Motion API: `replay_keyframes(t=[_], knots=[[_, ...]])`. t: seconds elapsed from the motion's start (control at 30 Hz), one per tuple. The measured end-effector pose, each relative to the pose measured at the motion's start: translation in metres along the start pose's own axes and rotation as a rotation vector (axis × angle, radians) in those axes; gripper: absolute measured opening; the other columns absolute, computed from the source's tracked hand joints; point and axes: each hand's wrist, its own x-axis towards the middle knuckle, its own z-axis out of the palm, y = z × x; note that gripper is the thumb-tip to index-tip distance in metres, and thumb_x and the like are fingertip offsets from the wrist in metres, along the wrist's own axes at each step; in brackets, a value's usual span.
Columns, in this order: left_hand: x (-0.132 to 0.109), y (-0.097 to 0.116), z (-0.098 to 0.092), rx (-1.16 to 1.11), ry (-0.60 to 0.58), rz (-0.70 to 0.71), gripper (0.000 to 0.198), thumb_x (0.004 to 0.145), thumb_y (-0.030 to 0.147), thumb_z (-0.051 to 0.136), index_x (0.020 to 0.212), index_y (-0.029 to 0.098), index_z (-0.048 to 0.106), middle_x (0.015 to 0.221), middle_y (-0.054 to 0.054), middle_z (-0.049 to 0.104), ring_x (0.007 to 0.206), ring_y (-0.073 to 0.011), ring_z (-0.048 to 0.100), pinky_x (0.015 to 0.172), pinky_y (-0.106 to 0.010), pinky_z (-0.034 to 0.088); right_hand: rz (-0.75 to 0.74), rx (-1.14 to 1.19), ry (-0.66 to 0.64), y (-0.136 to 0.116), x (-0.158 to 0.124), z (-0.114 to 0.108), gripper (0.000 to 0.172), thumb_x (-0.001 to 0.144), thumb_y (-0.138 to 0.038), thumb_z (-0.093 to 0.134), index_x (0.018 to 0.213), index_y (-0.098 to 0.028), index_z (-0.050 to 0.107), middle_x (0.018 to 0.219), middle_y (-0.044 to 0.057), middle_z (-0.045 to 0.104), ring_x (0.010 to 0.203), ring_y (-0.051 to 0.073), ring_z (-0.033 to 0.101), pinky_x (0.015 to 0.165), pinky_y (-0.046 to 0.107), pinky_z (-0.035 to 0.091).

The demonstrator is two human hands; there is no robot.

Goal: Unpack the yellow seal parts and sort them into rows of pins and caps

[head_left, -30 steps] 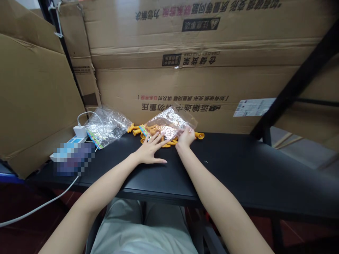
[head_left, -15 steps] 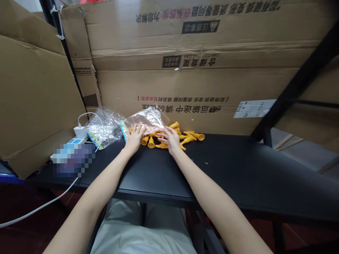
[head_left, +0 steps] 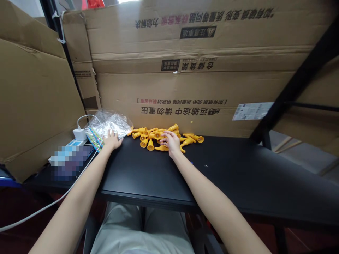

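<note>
Several small yellow plastic pieces (head_left: 150, 145) with hollow, cup-like ends lie in a loose pile against the cardboard. My left hand (head_left: 112, 141) rests with its fingers spread on crumpled clear plastic bags (head_left: 112, 123) left of the pile. These bags carry a colourful printed strip. At the right part of the pile, my right hand (head_left: 172, 144) hovers over or touches the yellow pieces. Its fingers are slightly bent and apart, with nothing visible held between them. The hand hides some of the pieces behind it.
Cardboard sheets (head_left: 164, 84) stand behind the black table (head_left: 148, 176) and at its left. A white charger plug (head_left: 79, 134) with a cable sits on a power strip (head_left: 75, 143), beside a blurred phone-like object (head_left: 71, 164). A black metal post (head_left: 293, 77) slants at the right.
My left hand has moved left with the clear bag, off the yellow pieces and onto the other bags, uncovering more of the pile. The right hand has stayed nearly in place.
</note>
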Motion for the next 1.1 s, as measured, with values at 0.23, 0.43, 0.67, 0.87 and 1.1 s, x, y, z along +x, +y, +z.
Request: replay_keyframes(t=[0.23, 0.43, 0.67, 0.87, 1.1], knots=[[0.013, -0.012, -0.005, 0.105, 0.056, 0.206, 0.063, 0.087, 0.026, 0.044, 0.148, 0.024, 0.028, 0.159, -0.011, 0.013, 0.146, -0.0319, 0.008, 0.11, -0.067, 0.011, -0.005, -0.022, 0.004, 0.001, 0.001, -0.002, 0.015, 0.066, -0.025, 0.063, 0.08, -0.02, 0.058, 0.066, -0.005, 0.064, 0.043, 0.009, 0.055, 0.039, 0.021, 0.046], [0.032, -0.018, -0.012, 0.065, -0.051, 0.559, 0.061, 0.084, 0.006, 0.032, 0.132, 0.039, 0.05, 0.156, 0.006, 0.026, 0.146, -0.0165, 0.013, 0.117, -0.054, 0.002, -0.025, -0.037, -0.008, 0.001, 0.002, -0.003, 0.016, 0.066, -0.027, 0.064, 0.079, -0.02, 0.059, 0.066, -0.004, 0.065, 0.043, 0.009, 0.056, 0.039, 0.021, 0.047], [0.051, -0.022, -0.004, 0.142, 0.052, 0.529, 0.052, 0.083, 0.014, 0.041, 0.132, 0.024, 0.053, 0.158, -0.002, 0.016, 0.147, -0.0211, 0.01, 0.115, -0.053, -0.008, -0.032, -0.057, -0.016, 0.001, 0.001, -0.001, 0.016, 0.065, -0.027, 0.064, 0.078, -0.02, 0.059, 0.067, -0.003, 0.066, 0.042, 0.009, 0.055, 0.038, 0.021, 0.047], [0.063, -0.025, 0.008, 0.101, 0.103, 0.139, 0.066, 0.084, 0.023, 0.047, 0.147, 0.027, 0.029, 0.16, -0.004, 0.0, 0.147, -0.0313, -0.002, 0.109, -0.07, 0.006, -0.042, -0.064, -0.03, 0.003, 0.002, -0.002, 0.022, 0.062, -0.032, 0.067, 0.079, -0.02, 0.059, 0.068, -0.003, 0.067, 0.043, 0.009, 0.056, 0.038, 0.02, 0.046], [0.069, -0.028, 0.006, -0.006, 0.069, 0.002, 0.067, 0.084, 0.01, 0.035, 0.15, 0.022, 0.023, 0.16, -0.008, 0.002, 0.146, -0.0346, 0.006, 0.106, -0.071, 0.019, -0.036, -0.071, -0.029, 0.002, 0.003, -0.002, 0.021, 0.063, -0.032, 0.066, 0.078, -0.019, 0.059, 0.069, -0.002, 0.066, 0.042, 0.01, 0.056, 0.038, 0.021, 0.045]])
